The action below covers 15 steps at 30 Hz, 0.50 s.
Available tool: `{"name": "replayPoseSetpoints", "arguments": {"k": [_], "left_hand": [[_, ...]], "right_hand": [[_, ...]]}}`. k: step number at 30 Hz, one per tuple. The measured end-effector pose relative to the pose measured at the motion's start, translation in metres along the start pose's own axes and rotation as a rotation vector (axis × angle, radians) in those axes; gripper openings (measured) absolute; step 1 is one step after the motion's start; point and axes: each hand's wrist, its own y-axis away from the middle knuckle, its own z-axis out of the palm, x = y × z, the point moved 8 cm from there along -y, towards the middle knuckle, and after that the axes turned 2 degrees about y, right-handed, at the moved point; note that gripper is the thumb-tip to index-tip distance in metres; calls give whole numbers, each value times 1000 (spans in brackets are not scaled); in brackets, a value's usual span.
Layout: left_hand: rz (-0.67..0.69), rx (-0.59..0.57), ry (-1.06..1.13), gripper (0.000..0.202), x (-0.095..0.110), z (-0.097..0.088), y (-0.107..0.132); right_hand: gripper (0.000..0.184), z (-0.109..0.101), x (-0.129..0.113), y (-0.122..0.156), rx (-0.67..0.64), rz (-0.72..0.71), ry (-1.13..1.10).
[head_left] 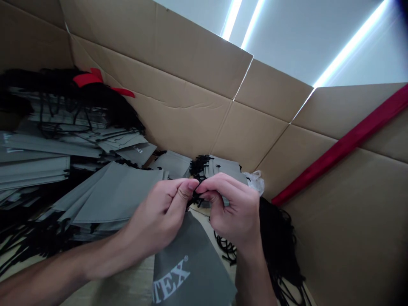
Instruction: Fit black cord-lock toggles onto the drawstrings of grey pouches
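Note:
Both my hands meet in the middle of the head view, fingertips pinched together. Between them is a thin black cord (195, 196). Thumb against curled fingers, my left hand (167, 206) grips one part of it. My right hand (231, 204) pinches the cord from the other side with thumb and forefinger. Below hangs a grey fabric pouch (194, 259) with white lettering that ends in "TEX", its top narrowed toward the cord. My fingers partly cover the cord, so a knot cannot be made out.
Stacks of grey pouches (117, 193) with black cords lie at the left. A bundle of black cords (111, 100) with a red band sits behind them. More black cords (277, 242) hang at the right. Cardboard walls (191, 89) enclose the space; a red strip (344, 144) crosses one.

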Motion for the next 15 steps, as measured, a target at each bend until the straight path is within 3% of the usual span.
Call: {"name": "replayPoseSetpoints", "arguments": {"k": [3, 5, 8, 10, 13, 15], "left_hand": [[-55, -6, 2, 53, -3, 0, 0], [-70, -88, 19, 51, -2, 5, 1], [-74, -300, 19, 27, -1, 16, 5], [-37, -361, -33, 11, 0, 15, 6], [15, -343, -142, 18, -1, 4, 1], [-20, -358, -189, 26, -7, 0, -2]], "right_hand": [[26, -9, 5, 0, -42, 85, -11], [25, -21, 11, 1, -37, 162, 31], [23, -46, 27, 8, 61, 307, 135], [19, -62, 40, 14, 122, 394, 188], [14, -81, 56, 21, 158, 461, 240], [10, -91, 60, 21, 165, 437, 264]]}}
